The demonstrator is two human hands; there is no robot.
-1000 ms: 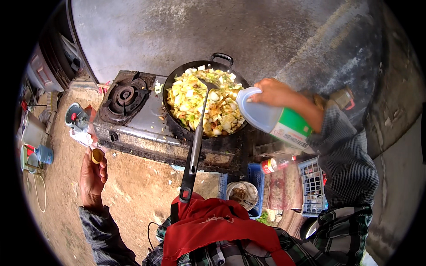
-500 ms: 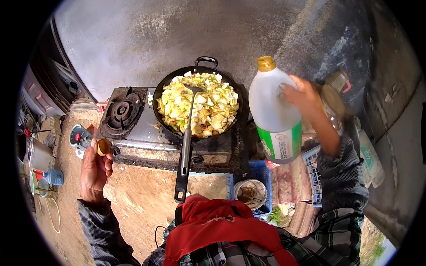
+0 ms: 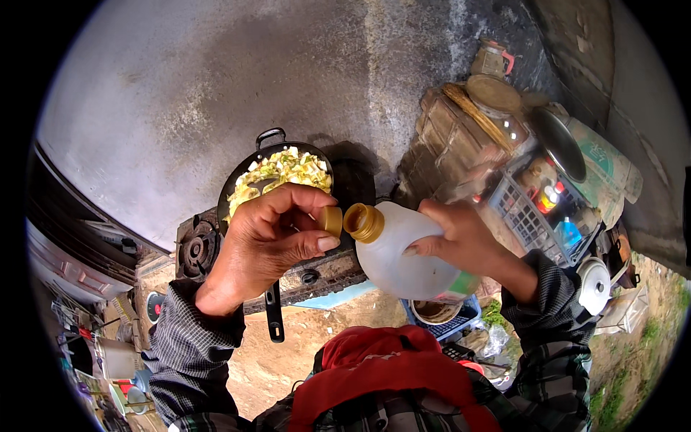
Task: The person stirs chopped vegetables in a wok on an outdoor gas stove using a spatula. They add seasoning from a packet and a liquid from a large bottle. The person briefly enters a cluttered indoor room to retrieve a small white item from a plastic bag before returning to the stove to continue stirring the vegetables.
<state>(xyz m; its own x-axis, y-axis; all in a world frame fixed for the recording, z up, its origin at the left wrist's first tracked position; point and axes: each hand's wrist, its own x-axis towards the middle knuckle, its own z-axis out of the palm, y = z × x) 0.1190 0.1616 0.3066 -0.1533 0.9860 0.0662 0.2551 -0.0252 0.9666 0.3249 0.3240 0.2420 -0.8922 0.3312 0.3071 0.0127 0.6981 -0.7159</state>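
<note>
Between thumb and fingers my left hand [image 3: 270, 241] pinches a gold bottle cap [image 3: 331, 223], its side turned toward a bottle mouth. My right hand [image 3: 461, 241] grips a translucent plastic bottle [image 3: 403, 248] by its upper part. The bottle leans to the left, its gold threaded neck uncovered and just right of the cap, with a small gap between them. Behind my left hand, a black wok [image 3: 271, 144] full of chopped cabbage [image 3: 288, 169] sits on the stove. A spatula [image 3: 274, 313] rests in the wok; my hand covers its middle, and its black handle sticks out below.
Left of the wok is a bare gas burner [image 3: 198, 248]. To the right stand a grey plastic basket [image 3: 529, 209] with bottles, a dark pan lid [image 3: 558, 144] and a white lidded pot [image 3: 593, 284]. A bucket [image 3: 435, 311] sits in a blue crate [image 3: 461, 317] below the bottle.
My left hand has brought the cap rightward, up to the bottle's neck. My right hand has lowered the bottle and tipped it left. The view has swung to the right.
</note>
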